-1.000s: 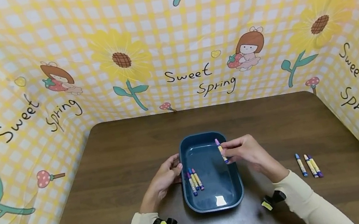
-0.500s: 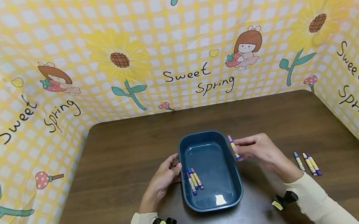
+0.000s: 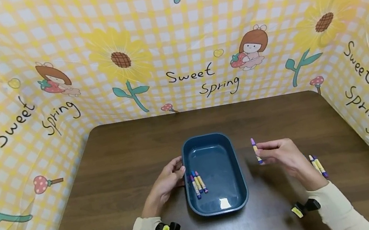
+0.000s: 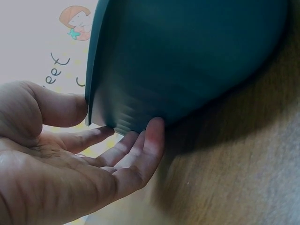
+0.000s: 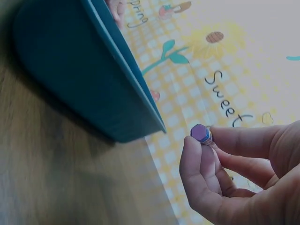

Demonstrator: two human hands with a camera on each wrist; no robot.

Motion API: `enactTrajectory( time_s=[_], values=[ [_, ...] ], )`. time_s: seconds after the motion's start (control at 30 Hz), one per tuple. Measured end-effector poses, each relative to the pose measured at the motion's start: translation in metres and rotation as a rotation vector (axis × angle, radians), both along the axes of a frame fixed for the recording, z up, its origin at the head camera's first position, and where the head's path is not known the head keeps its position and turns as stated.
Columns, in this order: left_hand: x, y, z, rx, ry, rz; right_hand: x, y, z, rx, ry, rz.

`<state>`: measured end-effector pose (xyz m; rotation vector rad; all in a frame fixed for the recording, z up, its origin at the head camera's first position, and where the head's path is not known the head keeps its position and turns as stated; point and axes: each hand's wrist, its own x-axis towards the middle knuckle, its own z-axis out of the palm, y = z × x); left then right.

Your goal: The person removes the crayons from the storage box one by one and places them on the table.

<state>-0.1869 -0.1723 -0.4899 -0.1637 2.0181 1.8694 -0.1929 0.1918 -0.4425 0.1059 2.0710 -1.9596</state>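
Note:
A dark blue rectangular tray (image 3: 216,166) sits on the table, three crayons (image 3: 199,183) lying together by its left wall. My left hand (image 3: 166,180) holds the tray's left side; in the left wrist view its thumb is at the rim (image 4: 93,61) and the fingertips are against the outer wall. To the right of the tray, my right hand (image 3: 284,155) pinches a purple-tipped crayon (image 3: 256,152) between thumb and fingers, tip pointing up and away. From the right wrist the crayon's flat purple end (image 5: 199,133) shows.
Beside the right wrist lie two crayons (image 3: 319,165) on the brown wooden table (image 3: 130,140); a third one there is hidden behind the hand. A yellow checked cloth (image 3: 188,49) surrounds the table's back and sides.
My right hand has moved rightward from over the tray's right rim, carrying the crayon out beside the tray. My left hand and the tray stay in place.

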Motion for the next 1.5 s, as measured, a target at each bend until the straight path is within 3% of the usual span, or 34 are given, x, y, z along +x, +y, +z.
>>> enactTrajectory(
  time_s=[0.43,0.77,1.13,1.3,1.5],
  values=[
    [-0.003,-0.003,0.002,-0.017,-0.018,-0.008,0.006,0.029,-0.007,-0.072,-0.008,-0.057],
    [-0.002,-0.004,0.001,-0.008,0.006,-0.007,0.011,0.055,-0.019,-0.058,-0.003,-0.081],
    [-0.005,0.0,0.002,-0.006,0.003,-0.019,0.012,0.088,-0.029,-0.174,-0.069,-0.127],
    [-0.005,0.002,0.001,-0.01,-0.005,-0.02,0.013,0.095,-0.036,-0.141,-0.106,-0.136],
    [-0.005,0.004,-0.002,-0.012,-0.016,-0.029,0.018,0.097,-0.043,-0.02,-0.123,-0.121]
  ],
)
